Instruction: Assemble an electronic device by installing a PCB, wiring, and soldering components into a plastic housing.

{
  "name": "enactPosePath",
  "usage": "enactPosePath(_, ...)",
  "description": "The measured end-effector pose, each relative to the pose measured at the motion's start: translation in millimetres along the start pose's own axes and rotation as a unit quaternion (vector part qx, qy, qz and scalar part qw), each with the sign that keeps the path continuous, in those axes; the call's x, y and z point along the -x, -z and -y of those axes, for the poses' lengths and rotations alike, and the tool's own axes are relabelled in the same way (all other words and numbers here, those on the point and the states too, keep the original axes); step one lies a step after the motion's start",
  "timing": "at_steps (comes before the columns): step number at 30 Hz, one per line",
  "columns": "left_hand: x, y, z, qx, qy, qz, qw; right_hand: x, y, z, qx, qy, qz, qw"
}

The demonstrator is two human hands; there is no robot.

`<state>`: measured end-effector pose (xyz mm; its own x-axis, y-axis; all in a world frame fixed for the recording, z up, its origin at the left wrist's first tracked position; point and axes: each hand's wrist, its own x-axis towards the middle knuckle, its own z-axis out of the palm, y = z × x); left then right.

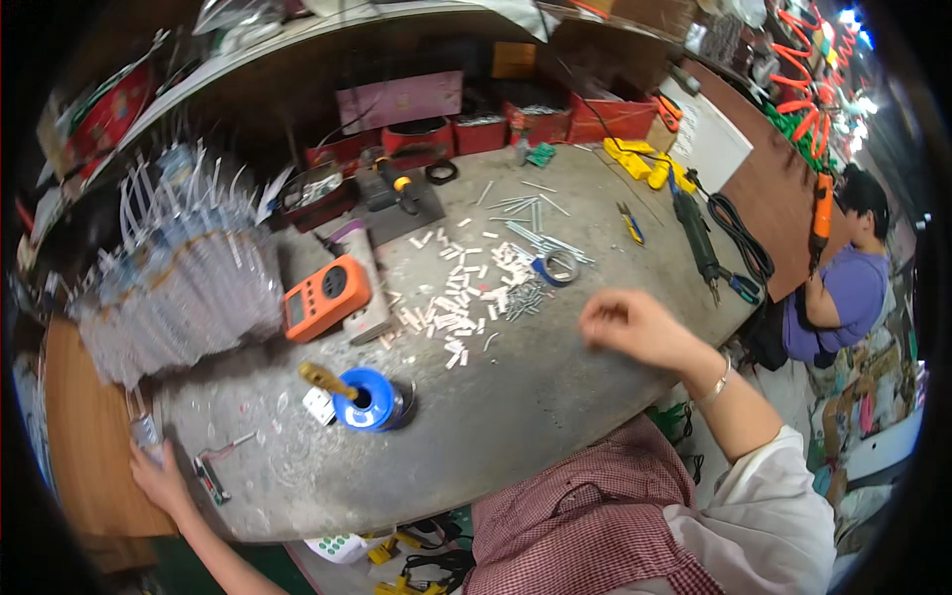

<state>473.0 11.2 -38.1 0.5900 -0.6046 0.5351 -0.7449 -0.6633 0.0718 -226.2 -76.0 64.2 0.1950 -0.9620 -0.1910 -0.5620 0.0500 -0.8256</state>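
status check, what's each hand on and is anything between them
Left hand at small pale item, grip unclear. Right hand over table, nothing visible in it. Blue spool stands between hands.

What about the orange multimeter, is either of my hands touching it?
No, the orange multimeter sits apart from both the left hand and the right hand.

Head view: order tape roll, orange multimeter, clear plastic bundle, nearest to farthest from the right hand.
1. Tape roll: beyond the right hand, to its left.
2. Orange multimeter: farther left.
3. Clear plastic bundle: leftmost of the three.
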Motion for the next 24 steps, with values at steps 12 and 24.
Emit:
enactPosePath(12,175.6,215.8,-269.8,0.274,-0.383,0.291,0.833,-276.0,4.6,-21.8,0.279,0.230,-0.123,0.924)
enactPosePath(24,264.8,201.9,-425.3,0.389,-0.504,0.369,0.676,-252.9,25.2,-11.6,0.254,0.473,-0.197,0.820)
